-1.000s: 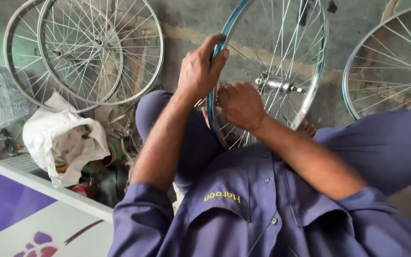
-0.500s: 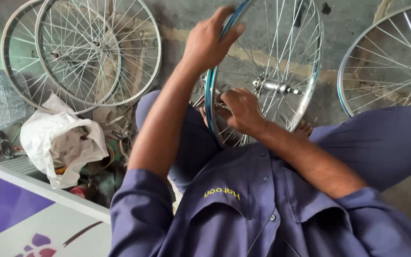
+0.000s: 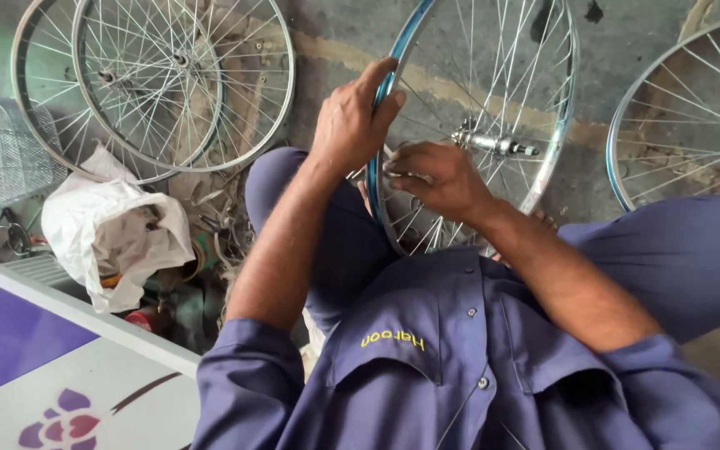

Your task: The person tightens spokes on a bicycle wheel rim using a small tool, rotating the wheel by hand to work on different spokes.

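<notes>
Concrete workshop floor with spare wheels (image 3: 181,83) leaning about; left hand (image 3: 352,121) clasps the blue-rimmed wheel (image 3: 556,125) at its rim; just below that grip, right hand (image 3: 435,179) pinches a spoke

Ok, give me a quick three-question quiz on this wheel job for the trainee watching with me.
1. True or false: the left hand grips the blue rim of the wheel held between the knees.
2. Where does the right hand work? A) on the hub axle B) at the spokes just inside the rim C) on the white bag
3. How many other wheels lean on the wall at the left?

Key:
1. True.
2. B; its fingers pinch at the spokes, away from the hub and the white bag.
3. Two wheels, overlapping.
</notes>
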